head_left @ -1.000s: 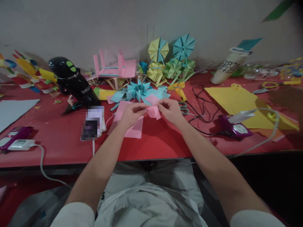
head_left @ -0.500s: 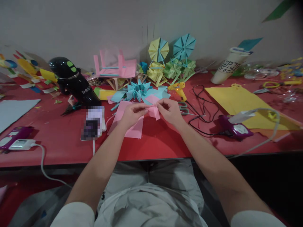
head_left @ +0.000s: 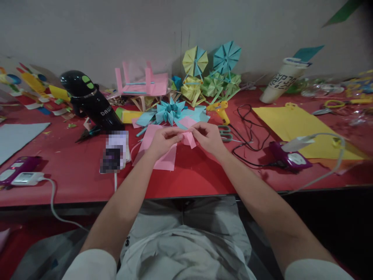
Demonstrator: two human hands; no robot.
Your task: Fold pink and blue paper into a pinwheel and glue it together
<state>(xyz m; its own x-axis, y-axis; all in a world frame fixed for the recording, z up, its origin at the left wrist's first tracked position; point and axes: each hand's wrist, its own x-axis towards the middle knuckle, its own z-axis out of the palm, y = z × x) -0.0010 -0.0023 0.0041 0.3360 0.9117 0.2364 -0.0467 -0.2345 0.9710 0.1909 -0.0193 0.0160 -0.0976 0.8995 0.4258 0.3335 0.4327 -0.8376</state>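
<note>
Both hands meet just above the centre of the frame. The left hand (head_left: pixel 162 140) and the right hand (head_left: pixel 208 138) each pinch one end of a small folded pink paper piece (head_left: pixel 189 138), fingertips closed on it. Below the left hand lies a pink paper sheet (head_left: pixel 163 159) on the red table (head_left: pixel 75 171). A blue folded paper star (head_left: pixel 169 111) sits just above the hands, green-handled scissors (head_left: pixel 225 133) right of them
</note>
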